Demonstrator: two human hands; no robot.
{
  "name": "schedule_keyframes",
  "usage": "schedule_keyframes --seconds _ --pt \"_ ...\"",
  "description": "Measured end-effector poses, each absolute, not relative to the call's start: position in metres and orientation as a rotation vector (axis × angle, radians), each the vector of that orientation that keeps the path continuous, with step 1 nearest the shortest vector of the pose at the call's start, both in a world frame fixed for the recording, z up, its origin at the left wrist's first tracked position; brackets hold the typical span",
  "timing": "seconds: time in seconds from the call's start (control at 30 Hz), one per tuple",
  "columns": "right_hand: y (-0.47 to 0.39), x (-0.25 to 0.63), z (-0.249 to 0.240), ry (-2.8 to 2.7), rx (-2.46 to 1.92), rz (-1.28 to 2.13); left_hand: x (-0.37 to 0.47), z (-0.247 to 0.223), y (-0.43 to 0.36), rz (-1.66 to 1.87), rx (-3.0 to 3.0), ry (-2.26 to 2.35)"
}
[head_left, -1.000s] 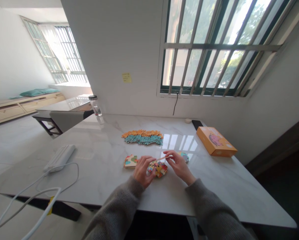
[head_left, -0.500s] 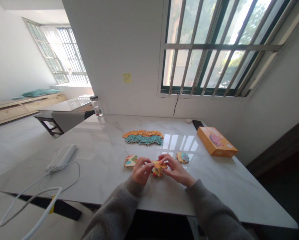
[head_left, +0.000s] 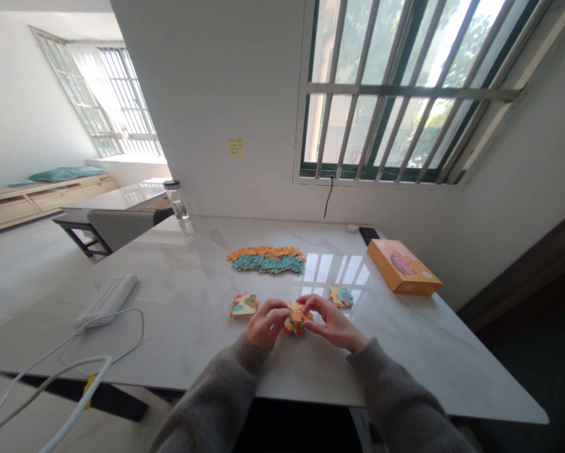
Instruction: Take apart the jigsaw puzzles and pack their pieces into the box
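Close to the near side of the table, my left hand (head_left: 265,325) and my right hand (head_left: 330,322) bend over a few patterned jigsaw puzzle pieces (head_left: 297,319). My right thumb and fingers pinch an orange-yellow piece from its right side. At its left edge are the closed fingertips of my left hand; their exact contact is hard to see. Below it, more pieces are partly covered by my fingers. To the left lies a small joined puzzle block (head_left: 245,304) in cream, green and blue. Another small cluster of pieces (head_left: 341,297) rests beyond my right hand.
Behind my hands spreads a long pile of orange and teal puzzle pieces (head_left: 267,260). An orange box (head_left: 404,267) and a black phone (head_left: 369,236) are at the right. A bottle (head_left: 177,200) stands back left, with a white power strip (head_left: 107,301) and cable nearer.
The held piece has tilted and lowered slightly over the pieces beneath it. Both hands stay nearly in place, while the whole view has shifted a little.
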State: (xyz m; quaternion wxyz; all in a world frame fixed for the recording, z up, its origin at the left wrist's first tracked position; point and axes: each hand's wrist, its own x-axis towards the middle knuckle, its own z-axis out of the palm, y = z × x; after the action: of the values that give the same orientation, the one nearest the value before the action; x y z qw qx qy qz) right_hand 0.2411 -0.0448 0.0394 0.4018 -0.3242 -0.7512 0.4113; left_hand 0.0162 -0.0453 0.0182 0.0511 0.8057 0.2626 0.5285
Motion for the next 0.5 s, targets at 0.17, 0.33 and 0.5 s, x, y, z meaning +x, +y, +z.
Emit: schedule_keyframes --seconds 0.17,0.33,0.5 --pt "-0.032 0.28 0.039 -1.872 -0.997 0.638 0.018 0.014 -0.045 1.515 2.444 0.949" --pt "-0.022 0.332 0.032 -1.949 -1.295 0.324 0.019 0.006 -0.044 1.266 2.517 0.992" --pt "-0.017 0.35 0.018 -1.975 -1.433 0.242 0.018 0.007 -0.045 1.216 2.474 1.02"
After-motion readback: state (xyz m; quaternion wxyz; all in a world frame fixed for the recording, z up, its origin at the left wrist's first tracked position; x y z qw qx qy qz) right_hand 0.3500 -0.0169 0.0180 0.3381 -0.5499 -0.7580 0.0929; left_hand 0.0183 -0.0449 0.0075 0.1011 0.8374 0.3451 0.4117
